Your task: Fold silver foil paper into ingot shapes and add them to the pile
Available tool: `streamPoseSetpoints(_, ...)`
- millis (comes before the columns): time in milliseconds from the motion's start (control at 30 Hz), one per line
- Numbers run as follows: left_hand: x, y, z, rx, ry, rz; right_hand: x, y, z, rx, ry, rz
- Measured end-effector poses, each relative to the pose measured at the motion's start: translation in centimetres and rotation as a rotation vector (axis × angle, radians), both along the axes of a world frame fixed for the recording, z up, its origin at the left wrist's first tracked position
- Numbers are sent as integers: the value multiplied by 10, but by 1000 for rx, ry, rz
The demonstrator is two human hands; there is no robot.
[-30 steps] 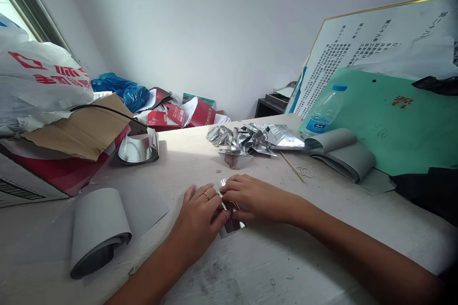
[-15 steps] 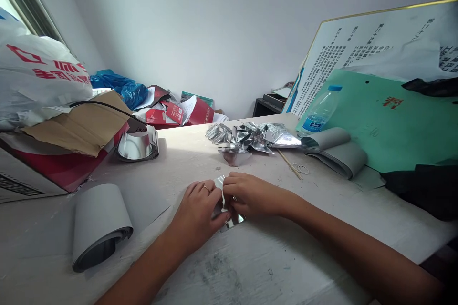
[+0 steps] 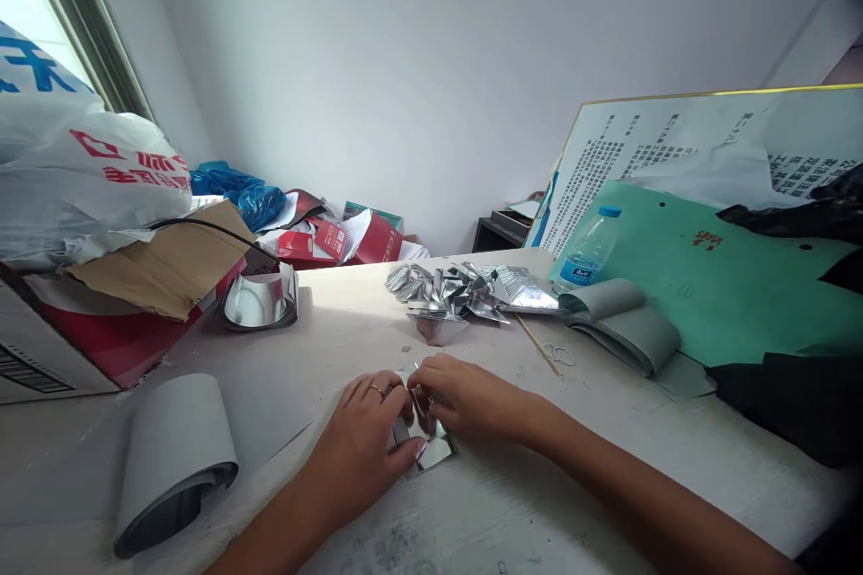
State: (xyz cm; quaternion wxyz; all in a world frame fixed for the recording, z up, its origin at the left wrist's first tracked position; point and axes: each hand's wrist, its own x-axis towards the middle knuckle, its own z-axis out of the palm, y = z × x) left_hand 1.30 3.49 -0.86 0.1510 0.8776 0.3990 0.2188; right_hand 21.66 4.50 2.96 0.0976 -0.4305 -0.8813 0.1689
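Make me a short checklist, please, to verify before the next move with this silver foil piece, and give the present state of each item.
Left hand and right hand both on the silver foil piece: ok.
Foil piece resting on the table: ok.
Creases in the foil piece: cannot tell, the hands hide them.
Grey roll apart from the left hand: ok.
Pile of folded foil apart from both hands: ok.

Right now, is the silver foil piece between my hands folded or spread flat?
Folded, at least partly: the silver foil piece shows creased, doubled edges between your left hand and right hand, which hide the rest.
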Motion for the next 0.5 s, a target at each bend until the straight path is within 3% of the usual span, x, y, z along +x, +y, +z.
streamPoseSetpoints(233,-3,-2,-1,-27,4,23,9,1,4,-105,27,-9)
streamPoseSetpoints(500,-5,-6,4,-97,16,8,23,2,8,-151,-95,68)
